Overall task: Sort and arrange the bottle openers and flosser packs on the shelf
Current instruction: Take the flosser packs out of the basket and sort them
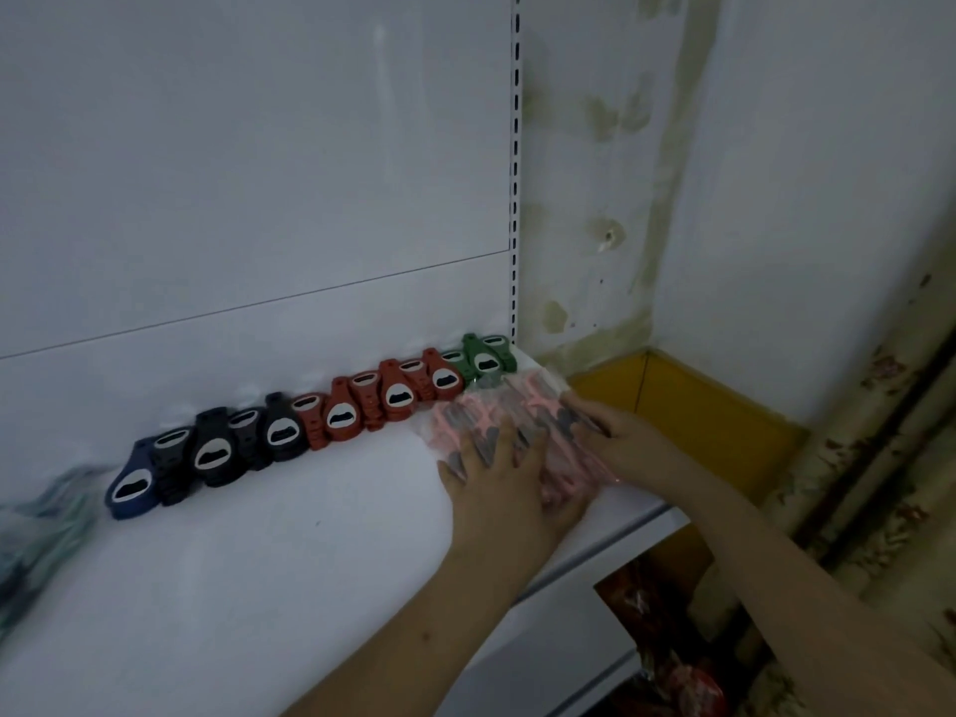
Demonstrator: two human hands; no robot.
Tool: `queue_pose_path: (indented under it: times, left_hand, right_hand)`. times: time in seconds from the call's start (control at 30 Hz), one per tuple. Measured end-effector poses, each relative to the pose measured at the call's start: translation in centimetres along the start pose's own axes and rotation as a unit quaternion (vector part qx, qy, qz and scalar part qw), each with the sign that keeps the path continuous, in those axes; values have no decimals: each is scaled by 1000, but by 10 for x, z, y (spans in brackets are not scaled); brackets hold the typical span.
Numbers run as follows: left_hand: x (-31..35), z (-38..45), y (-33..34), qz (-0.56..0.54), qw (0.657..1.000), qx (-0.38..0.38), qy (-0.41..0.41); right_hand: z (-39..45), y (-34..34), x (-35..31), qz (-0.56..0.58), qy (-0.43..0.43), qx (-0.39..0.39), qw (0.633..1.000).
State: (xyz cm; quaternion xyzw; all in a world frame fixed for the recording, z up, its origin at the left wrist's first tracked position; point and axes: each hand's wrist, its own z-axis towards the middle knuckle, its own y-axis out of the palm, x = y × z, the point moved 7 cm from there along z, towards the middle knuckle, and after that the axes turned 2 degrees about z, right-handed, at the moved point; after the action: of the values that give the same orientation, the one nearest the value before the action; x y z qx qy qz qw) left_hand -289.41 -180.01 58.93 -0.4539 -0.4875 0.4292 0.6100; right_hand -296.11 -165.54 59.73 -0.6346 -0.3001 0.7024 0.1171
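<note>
While both hands press flat-fingered on the pink flosser packs [522,432], left hand [496,473] at seven o'clock, right hand [615,432] at three.

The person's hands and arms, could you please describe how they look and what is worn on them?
Both forearms are bare, with no sleeves in view. The left hand and right hand show no gloves, rings, watch or bracelets. The fingernails are too blurred to judge.

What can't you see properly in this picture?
- Pink flosser packs, head view: partly covered by the left hand and right hand; count unclear.
- Greenish packs: blurred, cut off by the left edge.
- Red items below: hidden by the shelf and arm.
</note>
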Motion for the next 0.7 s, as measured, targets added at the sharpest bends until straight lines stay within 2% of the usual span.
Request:
queue_pose_path:
  times: [0.07,0.17,0.27,0.4,0.57,0.7]
  left_hand:
    - [-4,3,-1,9,1000,9,3]
    - [-8,2,-2,-15,1000,10,6]
    - [-12,-7,-9,-30,999,33,-5]
    - [-23,-17,-19,-72,996,41,-29]
    - [-39,-30,-39,-150,983,101,-16]
    - [-68,-47,-51,-203,971,124,-20]
  right_hand:
    - [1,0,0,-33,-14,-9,999]
    - [4,-1,-3,-176,-61,-5,982]
    - [5,1,-1,-117,-66,-11,991]
    - [4,-7,2,-50,-41,19,998]
    - [3,-12,-26,-104,-71,79,989]
    - [10,4,-84,-147,-141,136,969]
